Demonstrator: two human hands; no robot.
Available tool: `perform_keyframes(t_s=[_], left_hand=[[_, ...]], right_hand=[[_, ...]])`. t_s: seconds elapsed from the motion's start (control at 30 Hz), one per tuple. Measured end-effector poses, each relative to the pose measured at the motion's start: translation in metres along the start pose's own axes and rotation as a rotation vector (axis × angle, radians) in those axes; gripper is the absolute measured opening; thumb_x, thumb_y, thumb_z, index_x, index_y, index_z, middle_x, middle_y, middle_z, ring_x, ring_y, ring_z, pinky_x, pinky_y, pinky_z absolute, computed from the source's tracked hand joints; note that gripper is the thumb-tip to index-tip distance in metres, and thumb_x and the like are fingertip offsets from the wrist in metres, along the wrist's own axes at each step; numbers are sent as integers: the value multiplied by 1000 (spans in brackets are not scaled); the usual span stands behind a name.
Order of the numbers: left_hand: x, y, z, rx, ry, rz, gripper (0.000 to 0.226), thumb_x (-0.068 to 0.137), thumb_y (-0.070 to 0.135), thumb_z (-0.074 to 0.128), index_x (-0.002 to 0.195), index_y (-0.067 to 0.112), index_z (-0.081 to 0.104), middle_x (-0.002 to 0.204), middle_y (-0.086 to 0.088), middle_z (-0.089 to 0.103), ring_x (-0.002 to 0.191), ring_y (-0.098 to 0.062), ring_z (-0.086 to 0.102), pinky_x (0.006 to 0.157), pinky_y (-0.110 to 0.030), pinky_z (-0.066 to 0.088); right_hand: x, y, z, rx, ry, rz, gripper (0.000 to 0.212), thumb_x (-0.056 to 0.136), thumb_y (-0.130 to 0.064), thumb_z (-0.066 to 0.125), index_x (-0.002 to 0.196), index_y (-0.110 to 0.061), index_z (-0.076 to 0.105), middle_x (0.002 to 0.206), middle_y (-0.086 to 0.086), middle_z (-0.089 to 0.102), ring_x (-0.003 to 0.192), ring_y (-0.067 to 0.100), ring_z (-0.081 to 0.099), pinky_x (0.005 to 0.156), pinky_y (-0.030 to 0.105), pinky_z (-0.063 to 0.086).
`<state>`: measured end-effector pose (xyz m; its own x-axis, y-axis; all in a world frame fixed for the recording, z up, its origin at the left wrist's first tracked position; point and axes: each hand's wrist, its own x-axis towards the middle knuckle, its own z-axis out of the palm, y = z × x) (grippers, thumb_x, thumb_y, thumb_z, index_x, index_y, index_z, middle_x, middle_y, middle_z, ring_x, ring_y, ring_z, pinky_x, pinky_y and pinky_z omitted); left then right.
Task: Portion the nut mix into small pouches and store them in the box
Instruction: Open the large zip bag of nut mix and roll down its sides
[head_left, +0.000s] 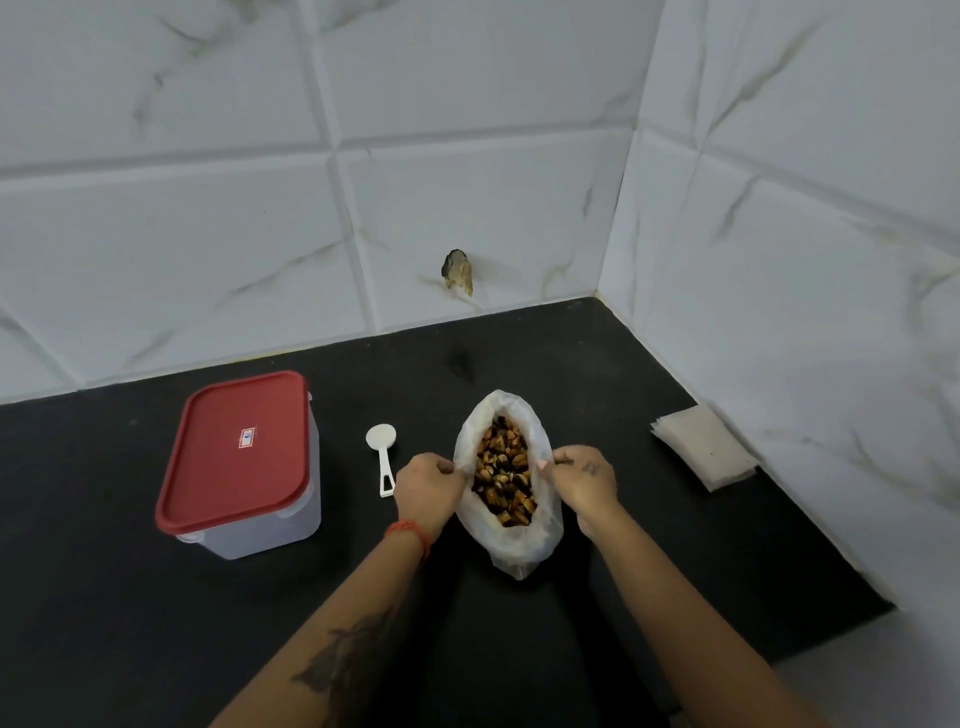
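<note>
A clear plastic bag (519, 545) of brown and dark nut mix (504, 473) stands on the black counter, its mouth held wide. My left hand (427, 486) pinches the bag's left rim and my right hand (584, 478) pinches the right rim. A white plastic scoop (383, 452) lies just left of my left hand. Further left stands a translucent box (260, 530) with its red lid (234, 452) closed. A small stack of flat pale pouches (704, 447) lies at the right, against the wall.
The black counter (675, 571) ends at white marble-look tiled walls behind and on the right, forming a corner. A chipped hole (457, 271) marks the back wall. The counter's front right edge drops off near the lower right.
</note>
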<state>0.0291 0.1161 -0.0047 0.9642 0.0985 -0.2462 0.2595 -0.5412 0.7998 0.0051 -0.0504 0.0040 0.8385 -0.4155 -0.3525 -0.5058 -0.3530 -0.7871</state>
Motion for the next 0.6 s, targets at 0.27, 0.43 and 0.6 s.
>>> perform_keyframes(t_s=[0.27, 0.43, 0.6], left_hand=[[7, -4, -1, -855, -353, -496, 13, 92, 7, 55, 102, 5, 63, 91, -12, 65, 83, -22, 62, 68, -33, 51], [23, -4, -4, -480, -239, -284, 20, 86, 4, 51, 104, 12, 54, 103, -13, 64, 87, -24, 64, 68, -38, 56], [37, 21, -3, 29, -50, 144, 24, 90, 23, 51, 112, 15, 57, 107, 1, 59, 96, -13, 54, 79, -27, 46]], right_hand=[[11, 13, -6, 701, -193, 337, 17, 94, -1, 47, 102, -7, 62, 91, 13, 67, 84, 25, 65, 78, 40, 54], [17, -1, -5, -36, -21, 142, 27, 94, -21, 40, 77, -15, 60, 83, 6, 64, 76, 20, 63, 70, 36, 54], [33, -12, -1, -333, 130, -275, 34, 94, -44, 42, 98, -17, 61, 95, -1, 62, 82, 13, 57, 68, 28, 41]])
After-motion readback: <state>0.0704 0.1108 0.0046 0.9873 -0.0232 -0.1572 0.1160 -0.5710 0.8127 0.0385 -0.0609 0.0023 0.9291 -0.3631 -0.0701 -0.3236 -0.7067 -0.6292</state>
